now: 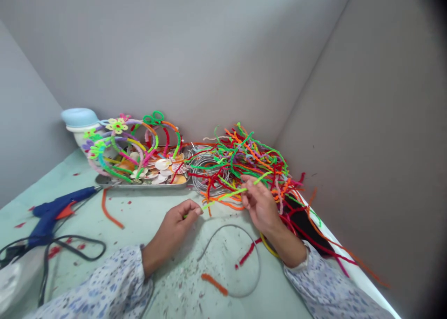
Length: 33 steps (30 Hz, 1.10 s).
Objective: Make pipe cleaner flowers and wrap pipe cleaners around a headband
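A yellow-green pipe cleaner (228, 194) is stretched between my two hands above the table. My left hand (173, 230) pinches its left end between thumb and forefinger. Near its other end, my right hand (261, 203) has its fingers closed on the stem, and a short tip sticks out past them. Below my hands lies a curved piece of grey wire (259, 268), bent into an open loop. A short orange pipe cleaner piece (214, 284) touches or overlaps its lower part. A short red piece (247, 255) lies inside the loop.
A tangled heap of coloured pipe cleaners (244, 153) and coiled wire (199, 170) sits at the back. Left of it, a metal tray (153, 185) holds shells; decorated hoops (117, 125) rest there against a white container with a blue lid (80, 118). A blue glue gun (52, 212) lies left with its cord.
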{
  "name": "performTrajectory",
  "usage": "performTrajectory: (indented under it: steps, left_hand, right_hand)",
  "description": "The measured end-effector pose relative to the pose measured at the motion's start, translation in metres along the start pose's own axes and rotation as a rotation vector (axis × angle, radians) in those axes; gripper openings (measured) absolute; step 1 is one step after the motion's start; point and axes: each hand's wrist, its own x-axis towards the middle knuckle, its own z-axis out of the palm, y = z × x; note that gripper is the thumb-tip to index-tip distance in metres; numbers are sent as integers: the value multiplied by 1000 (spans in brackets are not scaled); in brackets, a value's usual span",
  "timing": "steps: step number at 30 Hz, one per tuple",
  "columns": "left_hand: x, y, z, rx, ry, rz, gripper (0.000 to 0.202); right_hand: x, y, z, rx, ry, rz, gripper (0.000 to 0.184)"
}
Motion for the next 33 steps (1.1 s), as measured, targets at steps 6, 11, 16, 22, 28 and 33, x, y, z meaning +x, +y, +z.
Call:
performTrajectory:
  steps: [6,11,16,22,28,33]
  left_hand:
    - [-1,-3,0,-67,-85,58,24]
    - [-1,-3,0,-122,-33,45,29]
    - [-3,3,-1,-98,22,55,27]
    - [-2,3,-3,-39,68,45,34]
    - [-2,3,-3,-45,55,31,33]
    - [-1,2,-3,-13,40,-1,31]
  right_hand:
    - [3,5,-4,38,73,-18,19]
    - [7,7,-8,88,100,-25,19]
    - [7,8,-9,154,76,-21,14]
    - [6,9,-13,167,48,-23,13]
    - [7,10,-12,196,35,13,12]
    - [10,8,-13,240,72,22,12]
